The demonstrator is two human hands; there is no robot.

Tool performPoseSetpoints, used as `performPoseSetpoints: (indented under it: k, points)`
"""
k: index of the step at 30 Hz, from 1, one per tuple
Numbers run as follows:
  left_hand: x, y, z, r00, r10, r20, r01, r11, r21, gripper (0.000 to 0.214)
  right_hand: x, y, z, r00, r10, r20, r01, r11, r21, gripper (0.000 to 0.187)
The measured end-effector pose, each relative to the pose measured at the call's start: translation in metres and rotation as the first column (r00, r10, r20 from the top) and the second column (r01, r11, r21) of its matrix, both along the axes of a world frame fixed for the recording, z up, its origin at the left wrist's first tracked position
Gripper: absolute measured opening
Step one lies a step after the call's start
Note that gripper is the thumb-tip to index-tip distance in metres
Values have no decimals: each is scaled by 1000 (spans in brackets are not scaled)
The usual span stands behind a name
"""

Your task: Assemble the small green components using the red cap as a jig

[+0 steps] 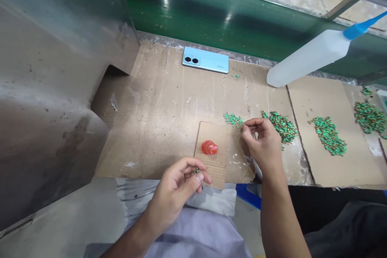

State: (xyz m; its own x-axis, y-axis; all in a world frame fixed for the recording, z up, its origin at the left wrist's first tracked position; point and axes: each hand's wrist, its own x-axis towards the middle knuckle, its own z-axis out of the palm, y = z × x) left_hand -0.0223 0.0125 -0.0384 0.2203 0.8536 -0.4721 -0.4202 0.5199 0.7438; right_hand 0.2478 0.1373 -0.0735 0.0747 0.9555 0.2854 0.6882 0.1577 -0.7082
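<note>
My left hand is held over my lap at the table's front edge, with thumb and fingers pinched on a small green part. My right hand rests on the cardboard with its fingertips curled together beside a small pile of green parts; what they pinch, if anything, is too small to see. A red cap sits on a small cardboard piece between my hands.
A light blue phone lies face down at the back. A white squeeze bottle with a blue nozzle lies tilted at the right. More green part piles lie on cardboard sheets to the right. A grey metal housing fills the left. A green belt runs behind.
</note>
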Motion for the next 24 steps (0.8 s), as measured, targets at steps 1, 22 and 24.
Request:
performPoseSetpoints:
  k: [1,22,24]
  points:
    - [0,0,0,1000,1,-6,-1,1000,3,25,0,-1,0,999,-3,-32,2,1000,-9,11]
    - [16,2,26,876,150,-457,66,904,422,10,-49,-82,77,795,464,-391,-539,836,-104,18]
    - [13,5,27,848,167,-504,102,880,463,10,-49,-82,76,790,498,-358,-565,818,-108,18]
